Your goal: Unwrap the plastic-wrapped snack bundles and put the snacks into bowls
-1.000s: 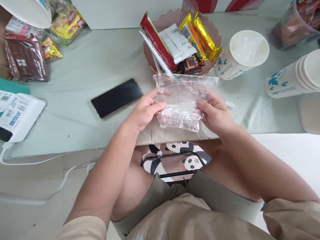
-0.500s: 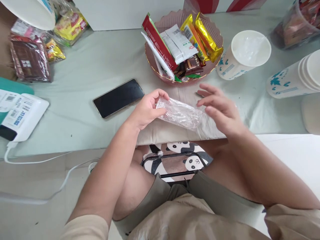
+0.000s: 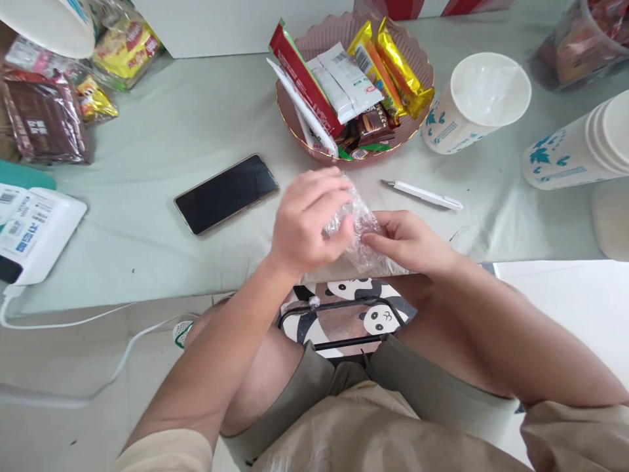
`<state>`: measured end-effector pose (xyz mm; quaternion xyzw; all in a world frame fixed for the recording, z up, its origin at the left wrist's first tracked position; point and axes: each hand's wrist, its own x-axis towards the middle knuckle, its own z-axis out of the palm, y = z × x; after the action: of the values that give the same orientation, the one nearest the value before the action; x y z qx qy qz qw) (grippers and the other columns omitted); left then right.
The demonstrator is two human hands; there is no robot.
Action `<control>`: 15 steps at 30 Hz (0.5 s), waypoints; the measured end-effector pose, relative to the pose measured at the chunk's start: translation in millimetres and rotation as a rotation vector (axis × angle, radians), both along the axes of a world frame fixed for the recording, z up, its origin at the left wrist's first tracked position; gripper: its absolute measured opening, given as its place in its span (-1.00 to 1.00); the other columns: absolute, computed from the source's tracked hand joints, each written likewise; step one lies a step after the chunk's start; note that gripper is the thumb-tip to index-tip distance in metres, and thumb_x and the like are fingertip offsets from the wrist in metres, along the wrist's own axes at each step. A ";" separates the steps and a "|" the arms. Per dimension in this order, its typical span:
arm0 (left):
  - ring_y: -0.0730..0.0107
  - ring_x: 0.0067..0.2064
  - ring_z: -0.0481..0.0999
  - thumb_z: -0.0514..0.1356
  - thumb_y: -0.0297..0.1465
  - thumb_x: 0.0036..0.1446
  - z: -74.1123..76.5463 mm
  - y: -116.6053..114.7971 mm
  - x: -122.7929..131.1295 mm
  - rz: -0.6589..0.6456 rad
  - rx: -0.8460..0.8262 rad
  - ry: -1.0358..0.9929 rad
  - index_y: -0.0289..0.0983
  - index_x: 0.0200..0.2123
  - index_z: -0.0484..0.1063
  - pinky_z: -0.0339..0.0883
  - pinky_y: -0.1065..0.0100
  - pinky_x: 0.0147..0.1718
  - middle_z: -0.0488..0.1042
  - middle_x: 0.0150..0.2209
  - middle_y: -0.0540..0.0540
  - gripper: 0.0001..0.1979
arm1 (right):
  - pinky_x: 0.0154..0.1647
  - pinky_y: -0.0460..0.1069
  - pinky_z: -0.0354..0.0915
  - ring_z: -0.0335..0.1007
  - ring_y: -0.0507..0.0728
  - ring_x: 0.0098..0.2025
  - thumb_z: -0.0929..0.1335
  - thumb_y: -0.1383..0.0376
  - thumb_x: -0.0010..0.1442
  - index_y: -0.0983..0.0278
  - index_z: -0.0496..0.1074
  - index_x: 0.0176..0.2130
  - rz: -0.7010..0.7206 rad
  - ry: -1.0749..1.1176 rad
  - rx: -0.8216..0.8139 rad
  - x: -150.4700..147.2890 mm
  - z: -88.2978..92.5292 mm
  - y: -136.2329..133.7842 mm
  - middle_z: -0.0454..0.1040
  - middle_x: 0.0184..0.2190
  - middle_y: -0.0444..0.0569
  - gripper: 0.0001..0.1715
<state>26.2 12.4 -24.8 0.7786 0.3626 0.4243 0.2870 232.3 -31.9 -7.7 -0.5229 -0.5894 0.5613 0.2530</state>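
Right hand (image 3: pixel 410 242) pinched clear plastic wrap (image 3: pixel 364 257)
Left hand (image 3: pixel 309 219) curled over it; whether it gripped, I couldn't tell

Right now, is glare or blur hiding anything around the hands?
Head view: bright glints break up the clear plastic film, making its edges hard to trace; the left hand covers part of it and looks slightly soft; the white pen-like tool reads clearly; shadows are soft.
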 end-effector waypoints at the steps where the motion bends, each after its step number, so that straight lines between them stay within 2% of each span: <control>1: -0.05 0.24 0.50 0.30 -0.35 0.08 0.9 -3.0 2.3 -0.056 -0.030 0.022 -0.18 -0.16 0.55 0.26 -0.04 0.35 0.62 0.05 -0.17 -0.78 | -0.37 -0.04 0.27 0.31 0.04 -0.41 0.40 0.21 0.17 0.26 0.48 -0.35 -0.020 0.028 0.044 -0.4 -0.2 0.3 0.45 -0.47 -0.13 -0.85; 3: -0.02 0.15 0.57 0.30 -0.26 0.07 2.2 -7.1 6.6 -0.154 -0.187 0.051 -0.23 -0.08 0.57 0.40 0.02 0.22 0.64 0.03 -0.18 -0.66 | -0.24 0.01 0.38 0.44 0.10 -0.30 0.41 0.23 0.18 0.23 0.52 -0.30 -0.069 0.096 0.128 -1.8 -0.7 0.6 0.55 -0.36 -0.10 -0.89; 5: 0.12 -0.06 0.62 0.29 -0.26 0.08 2.6 -8.7 9.3 -0.221 -0.389 0.047 -0.27 0.01 0.56 0.50 0.18 -0.01 0.67 -0.08 -0.14 -0.59 | -0.12 0.05 0.44 0.51 0.14 -0.20 0.42 0.22 0.20 0.19 0.53 -0.25 -0.097 0.146 0.167 -3.2 -1.3 0.3 0.60 -0.26 -0.09 -0.89; 7: 0.30 -0.27 0.57 0.25 -0.33 0.10 2.1 -7.9 10.2 -0.215 -0.546 0.014 -0.26 0.01 0.56 0.44 0.30 -0.24 0.65 -0.24 -0.05 -0.62 | -0.10 0.07 0.46 0.52 0.14 -0.18 0.43 0.19 0.22 0.18 0.53 -0.21 -0.107 0.161 0.158 -3.5 -2.8 -0.1 0.60 -0.24 -0.07 -0.85; 10: 0.41 -0.41 0.43 0.21 -0.42 0.09 0.0 -4.4 9.3 -0.129 -0.690 -0.072 -0.26 -0.18 0.55 0.28 0.36 -0.42 0.51 -0.41 0.01 -0.79 | -0.17 0.04 0.46 0.51 0.13 -0.17 0.46 0.14 0.20 0.20 0.49 -0.14 -0.240 0.098 0.187 -1.7 -6.9 -0.1 0.57 -0.20 -0.03 -0.74; 12: 0.44 -0.45 0.37 0.22 -0.40 0.10 -0.8 -2.3 8.6 -0.148 -0.798 -0.127 -0.26 -0.31 0.50 0.21 0.37 -0.46 0.43 -0.47 0.03 -0.92 | -0.17 0.02 0.45 0.49 0.14 -0.09 0.53 0.14 0.11 0.19 0.45 -0.08 -0.353 0.047 0.253 -0.3 -10.0 0.5 0.55 -0.07 0.00 -0.60; 13: 0.45 -0.46 0.35 0.23 -0.39 0.11 -0.9 -1.5 8.5 -0.176 -0.853 -0.151 -0.26 -0.37 0.47 0.20 0.38 -0.47 0.41 -0.49 0.03 -0.93 | -0.17 0.02 0.45 0.48 0.14 -0.08 0.55 0.15 0.08 0.18 0.44 -0.06 -0.375 0.044 0.266 0.0 -11.1 0.9 0.53 -0.04 0.01 -0.53; 15: 0.47 -0.46 0.36 0.26 -0.34 0.12 -0.7 -0.5 9.0 -0.213 -0.937 -0.195 -0.27 -0.43 0.44 0.21 0.40 -0.48 0.41 -0.50 0.02 -0.86 | -0.23 0.00 0.44 0.47 0.10 -0.18 0.55 0.15 0.08 0.17 0.41 -0.02 -0.356 0.085 0.221 -0.3 -12.1 1.8 0.52 -0.13 -0.02 -0.49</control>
<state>35.2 11.9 -25.5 0.5549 0.4043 0.2546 0.6810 231.9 -30.2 -19.8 -0.5636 -0.5346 0.4613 0.4286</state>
